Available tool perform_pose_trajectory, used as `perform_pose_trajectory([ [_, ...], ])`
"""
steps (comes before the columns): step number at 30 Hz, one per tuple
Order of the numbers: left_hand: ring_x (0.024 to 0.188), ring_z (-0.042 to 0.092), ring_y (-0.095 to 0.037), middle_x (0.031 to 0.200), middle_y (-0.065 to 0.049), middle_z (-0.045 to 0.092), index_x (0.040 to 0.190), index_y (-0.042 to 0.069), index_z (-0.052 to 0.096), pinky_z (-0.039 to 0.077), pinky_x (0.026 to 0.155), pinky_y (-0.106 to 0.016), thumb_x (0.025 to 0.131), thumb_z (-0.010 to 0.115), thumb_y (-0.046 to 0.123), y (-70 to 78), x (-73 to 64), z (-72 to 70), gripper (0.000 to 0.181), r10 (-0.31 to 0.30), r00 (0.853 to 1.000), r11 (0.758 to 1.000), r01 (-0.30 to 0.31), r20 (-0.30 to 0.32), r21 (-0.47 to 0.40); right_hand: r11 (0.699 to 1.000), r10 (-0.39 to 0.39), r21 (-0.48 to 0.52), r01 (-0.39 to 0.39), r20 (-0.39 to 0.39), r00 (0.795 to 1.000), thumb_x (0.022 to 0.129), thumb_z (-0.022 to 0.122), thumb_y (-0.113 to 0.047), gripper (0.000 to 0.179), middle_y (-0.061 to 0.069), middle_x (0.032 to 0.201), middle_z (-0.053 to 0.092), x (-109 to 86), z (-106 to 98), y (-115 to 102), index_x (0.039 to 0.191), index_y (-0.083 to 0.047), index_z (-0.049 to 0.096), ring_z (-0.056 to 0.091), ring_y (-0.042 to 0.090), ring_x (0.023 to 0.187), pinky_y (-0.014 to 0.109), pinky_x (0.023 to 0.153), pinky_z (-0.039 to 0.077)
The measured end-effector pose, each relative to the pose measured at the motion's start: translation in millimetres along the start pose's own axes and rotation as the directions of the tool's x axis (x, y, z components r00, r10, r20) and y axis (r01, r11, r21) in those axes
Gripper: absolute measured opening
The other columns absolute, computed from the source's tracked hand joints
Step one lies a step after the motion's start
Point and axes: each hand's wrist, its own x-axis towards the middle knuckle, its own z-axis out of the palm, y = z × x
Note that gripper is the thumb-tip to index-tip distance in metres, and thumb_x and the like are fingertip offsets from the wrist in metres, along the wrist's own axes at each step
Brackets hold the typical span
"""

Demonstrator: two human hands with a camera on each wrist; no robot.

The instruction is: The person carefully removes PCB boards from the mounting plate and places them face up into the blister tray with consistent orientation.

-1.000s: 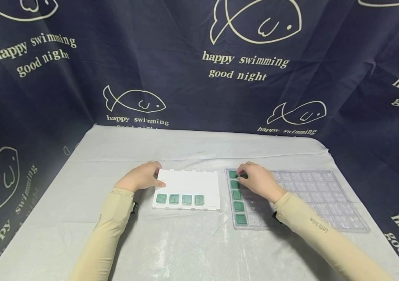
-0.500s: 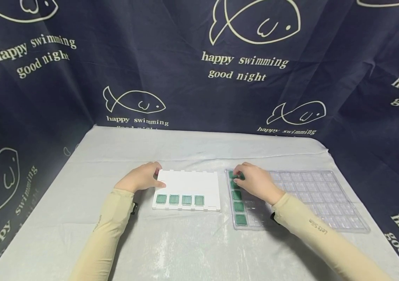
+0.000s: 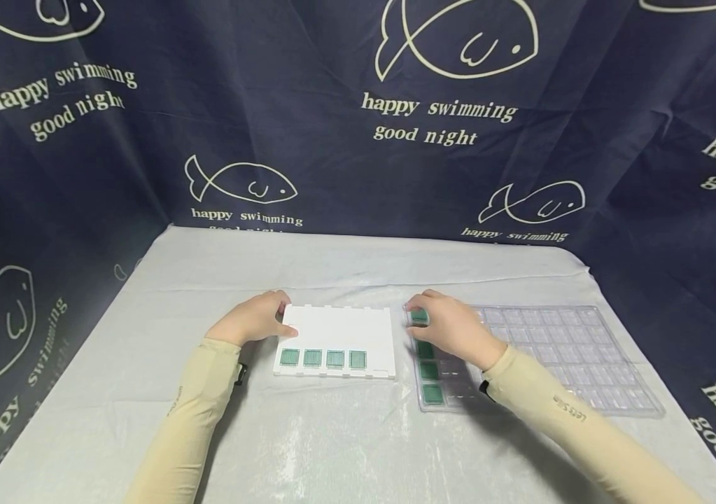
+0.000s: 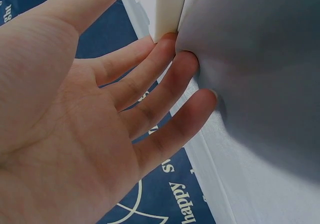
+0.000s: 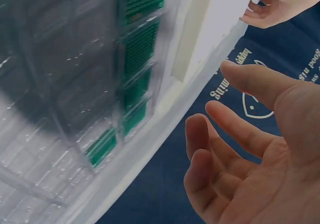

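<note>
My left hand (image 3: 250,316) holds the left edge of a white rectangular plate (image 3: 339,324), thumb on top and fingertips at its far left corner. Several small green perforated circuit boards (image 3: 335,358) lie in a row along the plate's near side. Over the left column of a clear compartment tray (image 3: 540,323) hovers my right hand (image 3: 452,327), thumb and fingers apart. A green circuit board (image 3: 419,317) shows between them in the far left compartment. In the right wrist view nothing is held by the right hand (image 5: 250,154), and its fingers are loosely bent.
More green circuit boards (image 3: 431,394) fill the tray's left column. One further green circuit board (image 5: 102,146) sits in the neighbouring column. A pale cloth (image 3: 326,441) covers the table, and a dark blue printed curtain (image 3: 332,91) hangs behind and beside it.
My right hand has moved left along the tray's far end, from the second column to the first, and its fingers have spread. The left hand and white plate have stayed in place.
</note>
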Motion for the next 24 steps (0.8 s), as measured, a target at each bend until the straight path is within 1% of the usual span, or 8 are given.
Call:
perform_pose_trajectory([
  [5,0.098,0.056,-0.023,0.109,-0.011,0.065,0.114,0.001,0.059,0.05,0.094,-0.044,0.084,0.082,0.025,0.3,-0.3,-0.1,0.045,0.006,1.0,1.0,-0.006,-0.003,-0.001,1.0,-0.016,-0.005,0.016,-0.003,1.0,0.084,0.082,-0.031,0.038,0.004,0.111,0.071,-2.0,-2,-6,0.116,-0.015,0.071,0.064,0.016,0.077,0.034,0.061,0.053],
  [10,0.098,0.057,-0.023,0.11,-0.011,0.065,0.115,0.001,0.059,0.05,0.094,-0.044,0.084,0.081,0.025,0.4,-0.2,-0.1,0.045,0.005,1.0,1.0,-0.005,-0.001,0.002,0.999,-0.036,-0.023,0.036,-0.007,0.999,0.085,0.082,-0.033,0.038,0.002,0.113,0.071,-3.9,-2,-14,0.118,-0.017,0.071,0.064,0.014,0.077,0.032,0.06,0.053],
  [17,0.097,0.056,-0.023,0.109,-0.01,0.064,0.115,0.002,0.059,0.05,0.093,-0.043,0.085,0.081,0.026,0.6,-0.1,-0.5,0.045,0.004,1.0,1.0,-0.004,0.003,0.008,0.998,-0.066,-0.017,0.066,-0.014,0.998,0.085,0.081,-0.032,0.039,0.001,0.114,0.071,-6.7,-3,-25,0.118,-0.016,0.071,0.063,0.012,0.077,0.032,0.063,0.054],
  [21,0.099,0.057,-0.023,0.11,-0.011,0.065,0.116,0.001,0.059,0.05,0.095,-0.044,0.085,0.081,0.026,0.3,-0.4,-0.5,0.046,0.003,1.0,1.0,-0.003,0.002,0.009,0.996,-0.084,-0.025,0.083,-0.02,0.996,0.085,0.081,-0.034,0.037,-0.001,0.113,0.071,-6.9,-2,-30,0.117,-0.017,0.071,0.062,0.01,0.073,0.028,0.058,0.05],
  [24,0.099,0.057,-0.023,0.111,-0.011,0.065,0.116,0.001,0.059,0.05,0.095,-0.045,0.084,0.081,0.026,-0.2,-0.3,-0.4,0.047,0.003,1.0,1.0,-0.003,0.0,0.009,0.995,-0.101,-0.023,0.101,-0.014,0.995,0.085,0.08,-0.034,0.036,-0.002,0.112,0.071,-6.4,0,-34,0.116,-0.018,0.071,0.062,0.01,0.073,0.026,0.058,0.049],
])
